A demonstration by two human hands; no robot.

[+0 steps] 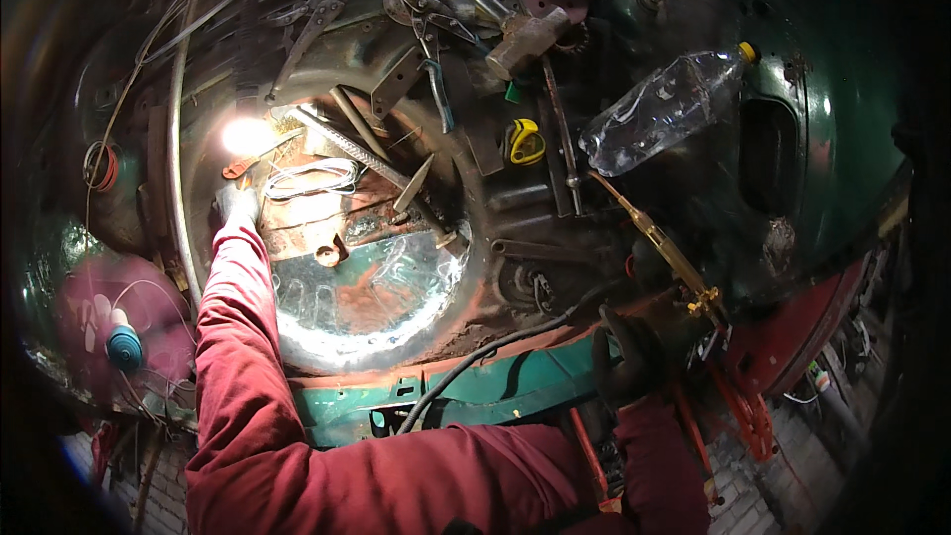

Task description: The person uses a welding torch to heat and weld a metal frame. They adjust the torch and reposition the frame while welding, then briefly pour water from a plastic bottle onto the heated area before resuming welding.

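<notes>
My left hand (238, 204), in a pale glove, reaches into the round well of a metal car body. Its fingers look closed beside a glaring light (248, 137); what they hold is washed out. Close by lie a small orange piece (238, 169) and a coil of white wire (313, 178). A hammer (416, 184) and a braided metal strip (347, 144) rest in the well. My right hand (626, 357), in a dark glove, hovers over the green edge with fingers apart and nothing seen in it. Near it lies a brass gas torch (662, 246).
A clear plastic bottle (659, 111) with a yellow cap lies at the right. Locking pliers (309, 35), a sledgehammer (527, 44) and a yellow tape measure (525, 142) are at the back. A black hose (485, 349) crosses the near edge. Red bolt cutters (743, 416) stand lower right.
</notes>
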